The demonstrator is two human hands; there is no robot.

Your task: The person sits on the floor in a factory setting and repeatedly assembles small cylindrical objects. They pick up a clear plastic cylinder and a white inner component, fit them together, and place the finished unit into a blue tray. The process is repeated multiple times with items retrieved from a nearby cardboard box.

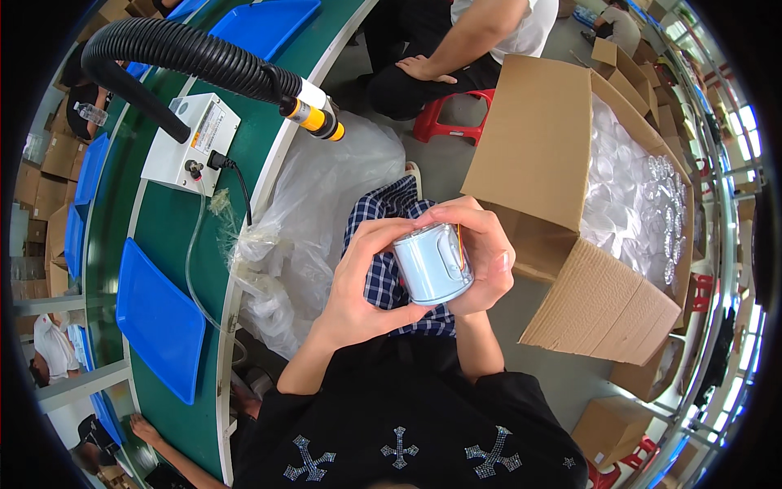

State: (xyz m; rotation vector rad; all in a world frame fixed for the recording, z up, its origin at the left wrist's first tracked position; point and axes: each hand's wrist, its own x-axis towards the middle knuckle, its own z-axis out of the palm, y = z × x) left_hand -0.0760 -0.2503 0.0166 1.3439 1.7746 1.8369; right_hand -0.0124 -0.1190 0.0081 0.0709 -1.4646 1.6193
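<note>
Between my two hands is a small light-blue cylinder with a clear plastic shell [432, 265], held tilted above my lap. It has a rounded raised panel on its side, and a thin orange strip shows near its right edge. My left hand [358, 281] grips it from the left, thumb along the bottom and fingers at the top. My right hand [489, 261] wraps its right side, with fingers curled over the top edge. The fingertips of both hands meet near the upper rim, and they cover part of the object.
To my right stands an open cardboard box [521, 147] filled with clear plastic pieces [623, 187]. On the green bench [163, 244] at left are a blue tray [159, 318] and a white device [195, 138] with a black corrugated hose [195, 49]. A plastic bag [285, 269] hangs beside it.
</note>
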